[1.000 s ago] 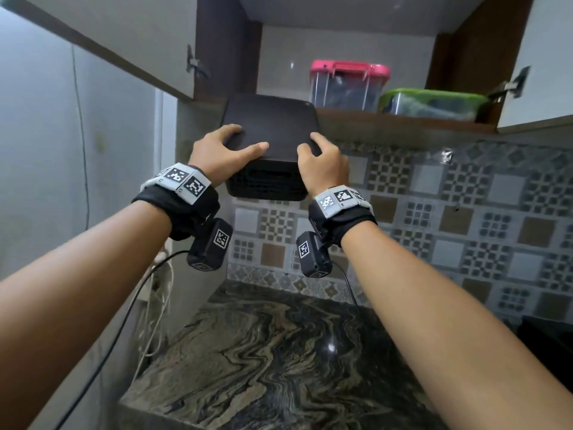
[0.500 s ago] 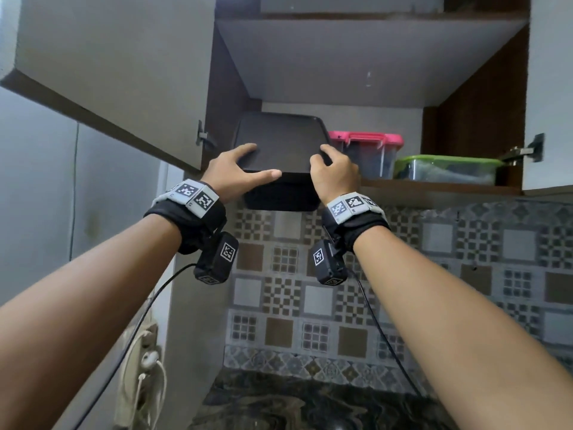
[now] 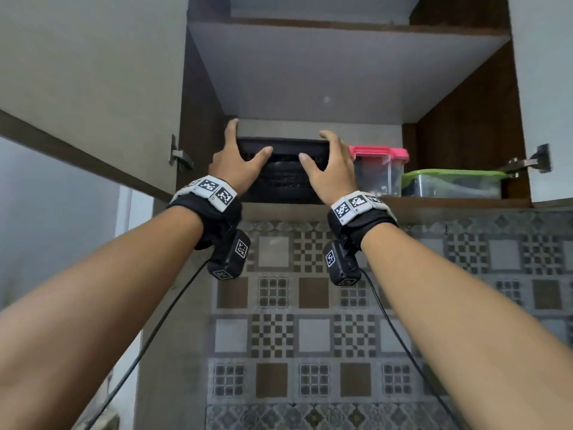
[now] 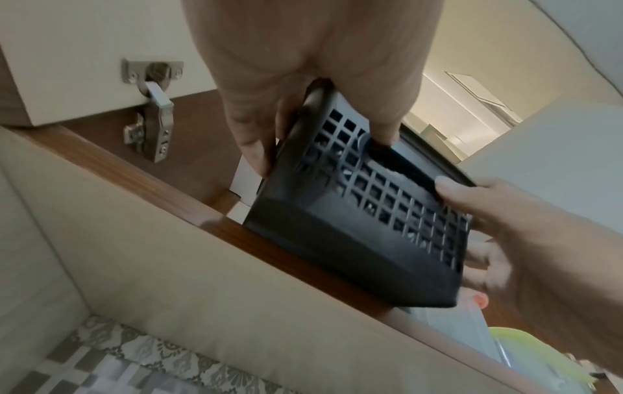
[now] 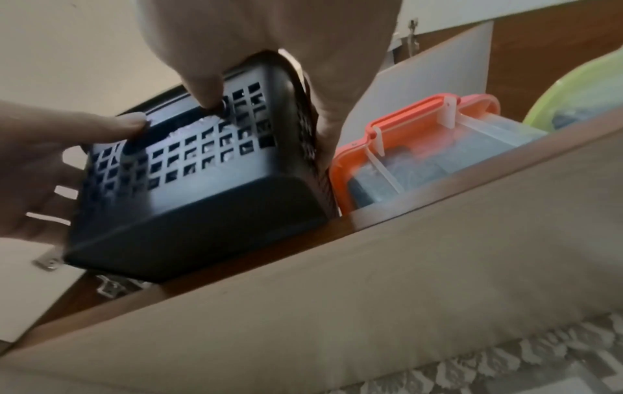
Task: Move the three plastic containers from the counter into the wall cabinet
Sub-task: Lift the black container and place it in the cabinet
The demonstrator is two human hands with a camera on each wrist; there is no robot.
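Observation:
A black perforated basket is on the left end of the wall cabinet's lower shelf, its front at the shelf edge. My left hand holds its left side, thumb on the front. My right hand holds its right side, fingers over the rim. In the left wrist view my left hand has its thumb in the handle slot of the basket. In the right wrist view my right hand pinches the basket. A pink-lidded container and a green-lidded container stand to its right.
Both cabinet doors stand open, the left door and the right door, each on a metal hinge. An upper shelf spans overhead. The patterned tile wall runs below the cabinet.
Both hands raised the black basket from in front of the shelf edge and pushed it onto the lower shelf. My view tilted up, so the counter has dropped out of sight.

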